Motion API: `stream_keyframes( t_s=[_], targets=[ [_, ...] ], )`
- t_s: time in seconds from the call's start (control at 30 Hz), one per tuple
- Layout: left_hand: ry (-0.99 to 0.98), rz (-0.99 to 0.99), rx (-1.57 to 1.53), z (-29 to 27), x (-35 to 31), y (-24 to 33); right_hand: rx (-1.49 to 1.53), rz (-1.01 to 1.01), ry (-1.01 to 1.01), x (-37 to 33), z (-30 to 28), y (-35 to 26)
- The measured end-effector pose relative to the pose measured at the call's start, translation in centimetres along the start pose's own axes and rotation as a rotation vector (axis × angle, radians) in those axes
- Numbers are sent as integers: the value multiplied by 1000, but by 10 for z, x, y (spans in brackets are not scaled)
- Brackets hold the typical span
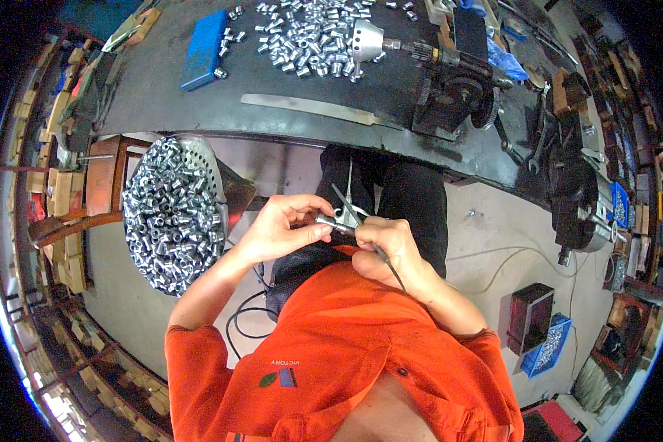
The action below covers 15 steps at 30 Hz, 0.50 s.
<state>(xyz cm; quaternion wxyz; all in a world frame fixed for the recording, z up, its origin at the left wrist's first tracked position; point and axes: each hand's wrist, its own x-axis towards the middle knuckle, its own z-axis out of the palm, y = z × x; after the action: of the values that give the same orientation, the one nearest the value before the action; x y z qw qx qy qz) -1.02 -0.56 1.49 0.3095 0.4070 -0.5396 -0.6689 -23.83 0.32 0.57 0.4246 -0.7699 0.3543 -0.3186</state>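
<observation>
In front of my lap, my left hand (pixel 291 230) pinches one end of a small silvery metal cylinder (pixel 334 223) between thumb and fingers. My right hand (pixel 385 247) closes round a slender dark tool (pixel 348 202) by the cylinder's other end. The tool's thin tip points up and left, and a dark cord or rod leaves the fist below. Its exact kind is unclear. A thin light metal piece (pixel 350 179) stands out beyond my hands. To my left, a perforated metal basket (pixel 206 166) is heaped with small metal sleeves (pixel 171 221).
On the dark workbench (pixel 169 107) lie a pile of metal sleeves (pixel 309 40), a blue box (pixel 203 50) and a flat metal strip (pixel 306 108). A mechanical fixture (pixel 460 92) is at right. A blue crate (pixel 549 346) of parts and a black cable (pixel 236 324) are below.
</observation>
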Motion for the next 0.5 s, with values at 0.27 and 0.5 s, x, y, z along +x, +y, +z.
stream_keyframes(
  t_s=[0.27,0.5],
  targets=[
    [31,-22,186,1,4,11,77,24,38,-5,-4,14],
    [328,296,1027,-18,14,-2,207,-129,6,-10,-30,-18]
  ],
)
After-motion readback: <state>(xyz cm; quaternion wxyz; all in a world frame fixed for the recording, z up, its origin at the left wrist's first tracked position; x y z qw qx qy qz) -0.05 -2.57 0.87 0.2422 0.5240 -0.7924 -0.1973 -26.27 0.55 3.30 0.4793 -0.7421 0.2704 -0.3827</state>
